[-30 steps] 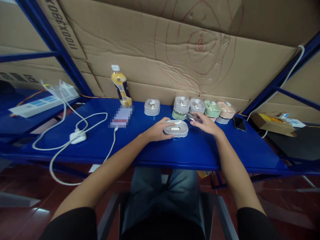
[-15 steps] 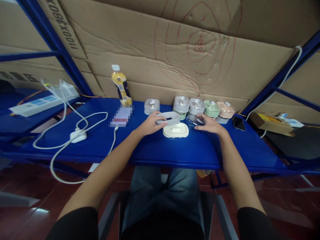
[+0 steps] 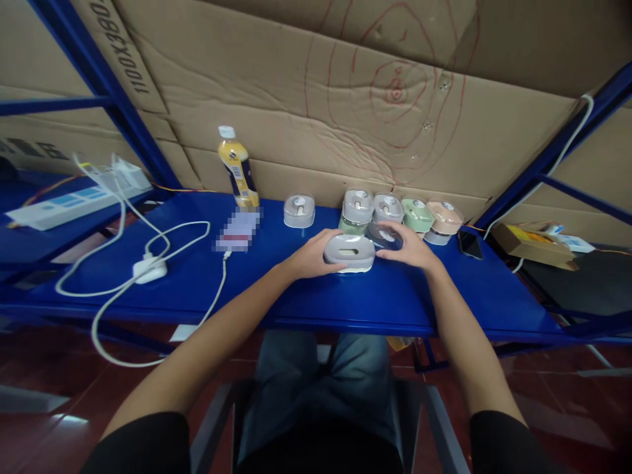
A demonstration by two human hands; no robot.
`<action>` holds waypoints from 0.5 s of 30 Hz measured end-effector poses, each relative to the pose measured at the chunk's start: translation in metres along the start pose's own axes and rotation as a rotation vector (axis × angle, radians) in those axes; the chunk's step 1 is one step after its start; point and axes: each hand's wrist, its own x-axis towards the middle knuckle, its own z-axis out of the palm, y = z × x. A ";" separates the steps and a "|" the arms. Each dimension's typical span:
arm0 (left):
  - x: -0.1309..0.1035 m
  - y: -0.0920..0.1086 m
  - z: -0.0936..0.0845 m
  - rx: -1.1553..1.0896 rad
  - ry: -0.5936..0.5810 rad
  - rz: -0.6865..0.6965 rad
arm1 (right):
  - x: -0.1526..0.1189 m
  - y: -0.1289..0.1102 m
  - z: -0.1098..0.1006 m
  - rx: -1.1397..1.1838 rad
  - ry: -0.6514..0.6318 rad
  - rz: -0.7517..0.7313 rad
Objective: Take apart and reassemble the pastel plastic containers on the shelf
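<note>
Centrally on the bench (image 3: pixel 301 306), ahead of you: grey cover (image 3: pixel 349 243), slotted on top, over a white base (image 3: pixel 364 269). Long axis runs left to right. Full seating on the base: cannot tell. Your left hand (image 3: pixel 314 255) grips the cover's left end, thumb on the near side, fingers on the far side.

Key relation: clear lid (image 3: pixel 384 236) lies just beside the cover, to the right and slightly far, so the offset is diagonal. Your right hand (image 3: pixel 413 249) is the nearer to it, its fingers and thumb gripping the lid's right end. Contact between lid and bench: not resolved.

Farther out, just beyond the lid: stacked grey container (image 3: pixel 357 207), then green container (image 3: pixel 417 214) and pink container (image 3: pixel 445 216) to its right. Lone grey container (image 3: pixel 299 211) stands far left, well apart from that row.
</note>
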 end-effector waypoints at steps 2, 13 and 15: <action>0.001 0.000 0.007 -0.029 -0.025 -0.013 | 0.002 -0.012 0.011 -0.015 -0.029 -0.093; 0.005 0.005 0.018 -0.210 -0.061 -0.142 | 0.011 -0.015 0.049 -0.056 -0.157 -0.244; 0.005 0.004 0.018 -0.202 -0.070 -0.152 | 0.011 -0.012 0.050 -0.058 -0.161 -0.237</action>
